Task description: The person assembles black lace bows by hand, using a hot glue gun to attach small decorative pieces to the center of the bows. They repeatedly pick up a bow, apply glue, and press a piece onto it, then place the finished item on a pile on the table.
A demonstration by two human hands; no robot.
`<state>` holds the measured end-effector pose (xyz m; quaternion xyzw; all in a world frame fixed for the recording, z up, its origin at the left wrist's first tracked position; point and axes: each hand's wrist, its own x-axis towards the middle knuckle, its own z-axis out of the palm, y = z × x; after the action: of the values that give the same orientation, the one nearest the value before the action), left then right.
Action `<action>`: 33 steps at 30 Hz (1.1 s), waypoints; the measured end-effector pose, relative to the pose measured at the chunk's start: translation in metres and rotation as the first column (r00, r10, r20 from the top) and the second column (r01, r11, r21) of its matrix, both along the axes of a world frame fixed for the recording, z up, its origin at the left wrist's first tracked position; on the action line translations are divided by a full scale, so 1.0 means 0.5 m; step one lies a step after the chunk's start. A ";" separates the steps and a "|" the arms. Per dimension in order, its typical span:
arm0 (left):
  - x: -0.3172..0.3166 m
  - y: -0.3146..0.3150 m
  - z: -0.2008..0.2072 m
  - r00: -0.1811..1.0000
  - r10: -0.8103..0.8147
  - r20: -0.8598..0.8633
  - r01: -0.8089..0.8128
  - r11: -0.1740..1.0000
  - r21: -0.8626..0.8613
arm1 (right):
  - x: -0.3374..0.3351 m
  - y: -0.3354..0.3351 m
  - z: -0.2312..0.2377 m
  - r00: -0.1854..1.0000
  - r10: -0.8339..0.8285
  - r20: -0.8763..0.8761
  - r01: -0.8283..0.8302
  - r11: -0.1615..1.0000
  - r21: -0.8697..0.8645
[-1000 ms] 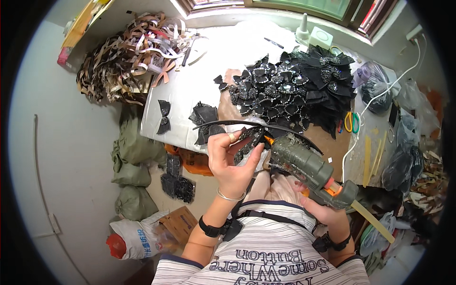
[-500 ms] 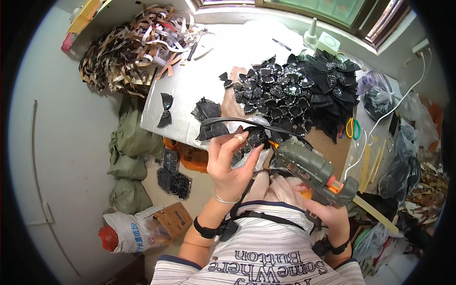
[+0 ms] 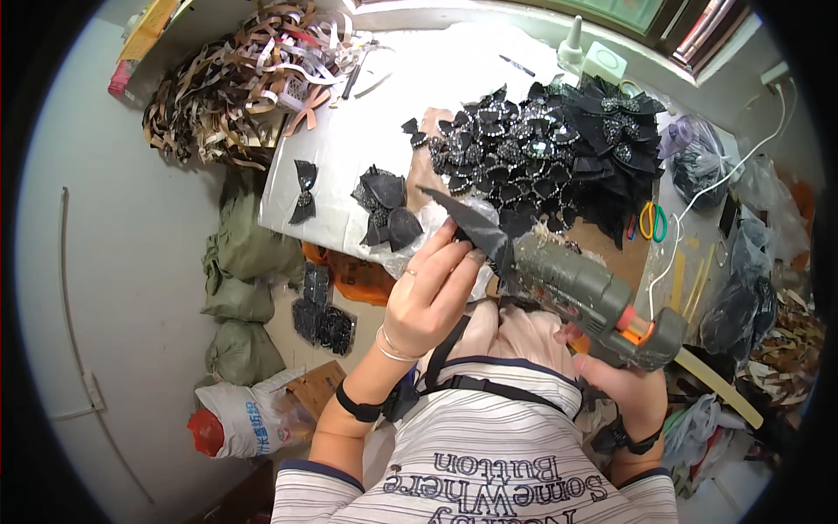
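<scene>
In my right hand (image 3: pixel 611 371) is a dark green hot glue gun (image 3: pixel 580 288), its handle wrapped by my fingers. A long yellowish glue stick (image 3: pixel 723 390) pokes out of its back end. My left hand (image 3: pixel 432 293) pinches a black fabric piece (image 3: pixel 476 225), tilted in front of the gun's front end. That piece hides the nozzle, so I cannot tell whether the two touch. Left of my fingers, a black fabric bow (image 3: pixel 384 205) lies on the white table, with a smaller black bow (image 3: pixel 304 192) farther left.
Jewelled black bows (image 3: pixel 506 148) are heaped beyond my hands, beside stacked larger ones (image 3: pixel 620 131). Scissors (image 3: pixel 652 221) and a white cord (image 3: pixel 711 210) lie at the right. Ribbon strips (image 3: pixel 236 96) pile up at the far left. Green sacks (image 3: pixel 249 271) stand below the table's left edge.
My left hand has turned the black piece, so it now slants down toward the gun and covers the orange nozzle. The glue gun has shifted slightly right and toward me.
</scene>
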<state>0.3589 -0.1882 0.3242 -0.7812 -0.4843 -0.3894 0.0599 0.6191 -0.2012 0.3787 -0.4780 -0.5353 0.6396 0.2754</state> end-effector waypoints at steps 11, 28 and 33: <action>0.001 -0.002 0.000 0.996 -0.044 -0.077 0.047 0.998 0.033 | -0.013 0.025 0.011 0.997 0.042 0.064 -0.035 0.994 -0.105; 0.001 0.019 -0.013 0.994 0.110 0.004 -0.110 0.994 0.017 | 0.039 0.025 -0.068 0.914 -0.181 -0.362 0.121 0.976 -0.182; -0.001 0.023 -0.025 0.892 0.240 0.382 -0.171 0.963 -0.206 | 0.189 -0.003 -0.236 0.848 -0.469 -0.247 0.345 0.842 -0.416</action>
<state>0.3583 -0.1765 0.3115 -0.6302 -0.5973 -0.4917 -0.0661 0.7135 -0.2027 0.2606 -0.5062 -0.2393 0.7236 0.4037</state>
